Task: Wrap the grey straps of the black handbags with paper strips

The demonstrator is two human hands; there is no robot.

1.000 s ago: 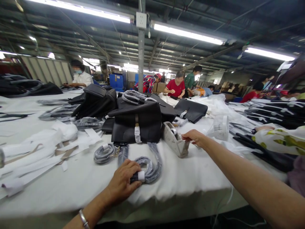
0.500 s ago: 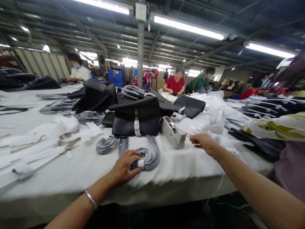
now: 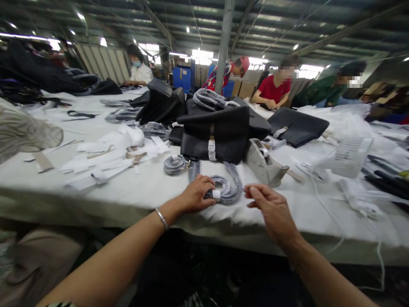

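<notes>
My left hand (image 3: 195,195) rests on the left side of a plastic-wrapped coiled bag strap (image 3: 232,192), its fingers closed on it. A white band is wrapped round this coil. To the right of the coil is my right hand (image 3: 271,205), thumb and fingertips pinched together; whatever lies between them is too small to make out. Just behind the right hand stands a grey tape dispenser (image 3: 260,164). A black handbag (image 3: 226,134) with a wrapped clasp sits behind the coil, its wrapped handle on top. Left of my left hand lies a smaller wrapped coil (image 3: 173,165) with a metal clip.
White paper scraps (image 3: 118,155) are spread on the cloth-covered table (image 3: 147,192) at left. More black bags (image 3: 298,125) lie at the back. A white fan (image 3: 351,155) and a power strip (image 3: 359,198) with cords are at right. Several people work beyond.
My right hand has come away from the tape dispenser, leftward and nearer to the strap coil. My left hand stays on the coil. The view has turned right and down.
</notes>
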